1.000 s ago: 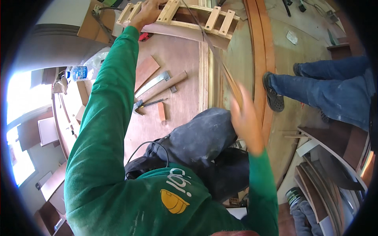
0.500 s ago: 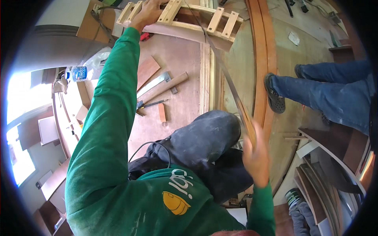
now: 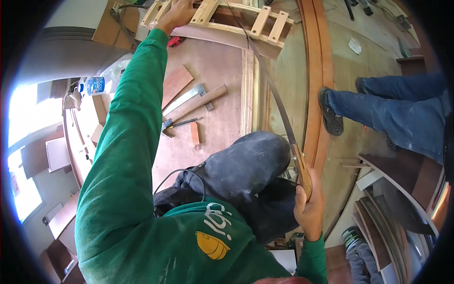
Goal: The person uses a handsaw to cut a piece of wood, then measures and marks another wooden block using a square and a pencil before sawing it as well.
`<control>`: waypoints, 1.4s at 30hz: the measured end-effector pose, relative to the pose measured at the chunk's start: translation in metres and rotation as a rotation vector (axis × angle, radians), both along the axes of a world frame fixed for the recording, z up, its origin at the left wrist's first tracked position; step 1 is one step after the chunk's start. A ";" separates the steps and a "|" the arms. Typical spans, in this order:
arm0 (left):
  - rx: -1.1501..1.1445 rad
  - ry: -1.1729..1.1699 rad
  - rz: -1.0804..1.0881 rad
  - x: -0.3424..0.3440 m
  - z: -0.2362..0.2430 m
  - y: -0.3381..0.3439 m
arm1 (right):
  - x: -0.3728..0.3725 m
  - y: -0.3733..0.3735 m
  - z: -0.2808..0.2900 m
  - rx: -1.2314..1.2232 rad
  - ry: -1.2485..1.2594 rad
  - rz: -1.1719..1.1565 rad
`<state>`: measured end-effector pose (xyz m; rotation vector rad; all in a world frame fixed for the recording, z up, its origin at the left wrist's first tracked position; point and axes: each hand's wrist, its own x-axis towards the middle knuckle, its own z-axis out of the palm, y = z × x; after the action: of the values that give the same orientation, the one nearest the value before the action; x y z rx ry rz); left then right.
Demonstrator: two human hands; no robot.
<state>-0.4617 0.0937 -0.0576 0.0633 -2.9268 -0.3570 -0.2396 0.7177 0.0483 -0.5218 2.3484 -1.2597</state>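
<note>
Nearest the wearer, at 4 o'clock, the right hand (image 3: 310, 208) was closed around the grip of a wooden-handled handsaw (image 3: 279, 102). The saw's blade ran toward 12 o'clock, its far end overlapping a slatted wooden frame; contact there could not be confirmed. Between 9 and 11 o'clock, a claw hammer (image 3: 198, 104) lay across a try square (image 3: 184, 98), with a pencil (image 3: 186, 122) and a small brown wood block (image 3: 195, 134) near. Farther out, at 11 o'clock, the left hand (image 3: 177, 14) rested on the slatted wooden frame (image 3: 205, 13); its fingertips were obscured and firmness of grip could not be determined. A co-worker's jeans (image 3: 378, 104) and dark clogs (image 3: 335, 124) were noted between 2 and 3 o'clock.
</note>
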 end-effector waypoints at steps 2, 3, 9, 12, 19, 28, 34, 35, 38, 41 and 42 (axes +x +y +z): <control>-0.009 0.006 0.005 -0.001 -0.001 -0.004 | -0.019 -0.027 0.006 0.030 0.072 0.035; -0.011 0.007 0.009 -0.002 -0.002 -0.006 | -0.037 -0.052 -0.017 -0.024 0.054 0.009; -0.029 0.022 -0.006 -0.020 -0.008 -0.009 | -0.122 -0.171 -0.047 -0.204 0.163 -0.055; -0.014 0.013 -0.002 -0.011 -0.013 -0.014 | -0.090 -0.132 -0.043 -0.146 0.119 -0.037; -0.009 0.027 -0.030 -0.007 -0.011 -0.006 | -0.025 -0.038 0.006 0.029 0.075 -0.014; -0.038 -0.056 0.038 -0.008 0.006 0.006 | -0.112 -0.165 -0.034 -0.137 0.112 -0.034; -0.025 -0.022 -0.017 0.003 0.001 -0.003 | -0.012 -0.028 0.006 0.004 0.082 0.016; -0.017 -0.022 -0.015 0.003 0.005 0.001 | -0.010 -0.025 0.008 0.020 0.074 0.016; -0.014 0.022 0.006 0.005 0.019 0.022 | -0.045 -0.068 -0.023 0.002 0.051 -0.026; 0.014 0.008 -0.019 -0.001 0.024 0.028 | -0.118 -0.157 -0.033 -0.101 0.102 -0.022; 0.015 0.019 -0.019 -0.003 0.024 0.029 | -0.130 -0.170 -0.029 -0.113 0.074 -0.011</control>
<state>-0.4646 0.1226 -0.0331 0.0337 -2.9081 -0.3799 -0.3693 0.5478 0.0190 -0.6013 2.3533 -1.4068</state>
